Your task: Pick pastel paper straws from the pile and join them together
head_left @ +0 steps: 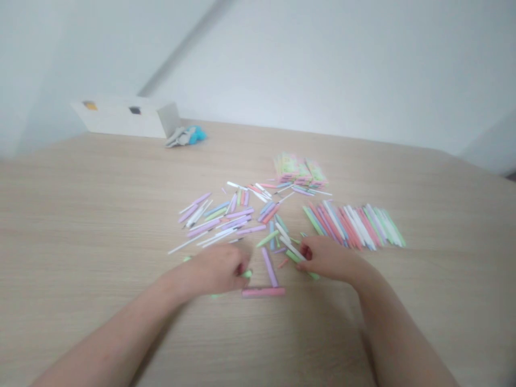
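My left hand (220, 267) is closed, its fingertips pinching a light green pen piece (247, 274) whose other end is hidden by the hand. Low over the loose heap, my right hand (328, 258) is closed too, with a white pen barrel (293, 249) running in between its thumb and fingers. Under that hand lies a green barrel (293, 257). Between the hands are a purple barrel (270, 267) and, crosswise below it, a pink barrel (263, 292). Blur hides the finer detail.
Loose purple barrels and thin white sticks (220, 228) spread to the left. At right, pastel pens (355, 226) lie side by side in a row. Behind stand small green-and-pink packs (298, 169). A white box (124, 119) and a grey-and-blue crumpled item (186, 136) sit far left, near the wall.
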The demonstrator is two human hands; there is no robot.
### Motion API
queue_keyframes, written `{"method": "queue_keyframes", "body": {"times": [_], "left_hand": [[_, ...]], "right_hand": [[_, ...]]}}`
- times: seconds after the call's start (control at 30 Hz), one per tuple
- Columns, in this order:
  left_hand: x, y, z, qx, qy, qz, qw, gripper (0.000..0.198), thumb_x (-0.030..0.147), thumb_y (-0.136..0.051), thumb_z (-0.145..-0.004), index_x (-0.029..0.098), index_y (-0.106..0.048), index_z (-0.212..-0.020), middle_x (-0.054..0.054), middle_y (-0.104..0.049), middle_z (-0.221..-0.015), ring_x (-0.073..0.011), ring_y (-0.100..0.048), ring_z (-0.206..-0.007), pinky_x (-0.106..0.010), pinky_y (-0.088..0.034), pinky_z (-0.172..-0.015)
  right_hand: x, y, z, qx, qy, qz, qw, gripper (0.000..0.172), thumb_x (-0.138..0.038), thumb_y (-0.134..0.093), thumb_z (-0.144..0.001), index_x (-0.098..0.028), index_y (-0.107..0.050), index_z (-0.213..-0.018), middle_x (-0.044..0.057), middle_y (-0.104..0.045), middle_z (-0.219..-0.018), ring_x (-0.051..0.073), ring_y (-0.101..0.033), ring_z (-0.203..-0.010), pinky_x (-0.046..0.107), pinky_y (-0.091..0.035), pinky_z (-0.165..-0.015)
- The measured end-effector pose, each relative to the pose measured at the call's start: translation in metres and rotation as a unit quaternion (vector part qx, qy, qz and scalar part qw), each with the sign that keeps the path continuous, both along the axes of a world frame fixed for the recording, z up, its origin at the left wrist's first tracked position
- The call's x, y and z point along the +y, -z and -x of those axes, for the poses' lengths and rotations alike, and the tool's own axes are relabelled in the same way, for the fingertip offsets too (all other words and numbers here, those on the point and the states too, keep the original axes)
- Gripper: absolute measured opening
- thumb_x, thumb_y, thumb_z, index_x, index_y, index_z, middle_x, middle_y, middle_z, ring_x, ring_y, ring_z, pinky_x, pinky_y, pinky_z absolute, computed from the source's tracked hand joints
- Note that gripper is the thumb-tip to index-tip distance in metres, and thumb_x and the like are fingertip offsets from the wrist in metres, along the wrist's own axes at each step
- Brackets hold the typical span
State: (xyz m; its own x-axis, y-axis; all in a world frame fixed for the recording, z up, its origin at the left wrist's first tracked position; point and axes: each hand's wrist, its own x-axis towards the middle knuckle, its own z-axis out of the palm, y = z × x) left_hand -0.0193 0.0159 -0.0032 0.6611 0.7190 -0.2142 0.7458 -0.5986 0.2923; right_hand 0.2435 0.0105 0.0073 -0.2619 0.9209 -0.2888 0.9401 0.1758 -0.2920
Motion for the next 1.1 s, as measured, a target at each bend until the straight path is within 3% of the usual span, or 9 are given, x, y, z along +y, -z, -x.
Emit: {"method": "queue_keyframes", "body": {"times": [0.23, 0.63, 0.97, 1.1], "left_hand": [[0.001, 0.005, 0.000, 0.002, -0.021, -0.025, 0.999, 0.014, 0.032, -0.054, -0.073, 0.021, -0.061, -0.067, -0.001, -0.060, -0.061, -0.0149, -0.052, -0.055, -0.025, -0.026, -0.048], [0.007, -0.005, -0.001, -0.050, -0.056, -0.032, 0.997, 0.015, 0.029, -0.052, -0.073, 0.019, -0.062, -0.068, -0.001, -0.061, -0.063, -0.0149, -0.053, -0.057, -0.025, -0.030, -0.052], [0.026, -0.007, 0.010, -0.220, -0.226, -0.048, 0.948, 0.026, 0.036, -0.041, -0.083, 0.018, -0.049, -0.066, 0.004, -0.044, -0.053, -0.0113, -0.042, -0.052, -0.022, -0.029, -0.048], [0.028, -0.008, 0.008, -0.265, -0.275, -0.053, 0.923, 0.022, 0.031, -0.037, -0.085, 0.019, -0.048, -0.070, 0.004, -0.051, -0.056, -0.0125, -0.046, -0.054, -0.022, -0.033, -0.052]], "right_hand": [[0.001, 0.010, 0.019, 0.053, -0.001, -0.054, 0.997, 0.027, -0.043, -0.062, -0.075, -0.016, -0.058, -0.076, 0.004, -0.063, -0.075, 0.016, -0.056, -0.068, 0.024, -0.033, -0.057], [-0.004, 0.011, 0.042, 0.123, 0.007, -0.083, 0.989, 0.017, -0.030, -0.053, -0.084, -0.016, -0.058, -0.075, 0.003, -0.062, -0.070, 0.014, -0.053, -0.064, 0.023, -0.032, -0.056], [-0.001, 0.014, 0.041, 0.119, 0.031, -0.105, 0.987, 0.016, -0.025, -0.046, -0.086, -0.016, -0.058, -0.080, 0.004, -0.063, -0.072, 0.014, -0.054, -0.066, 0.023, -0.032, -0.058], [0.001, 0.013, 0.041, 0.113, 0.043, -0.119, 0.986, 0.016, -0.025, -0.046, -0.086, -0.015, -0.059, -0.081, 0.005, -0.063, -0.073, 0.014, -0.055, -0.067, 0.023, -0.033, -0.059]]}}
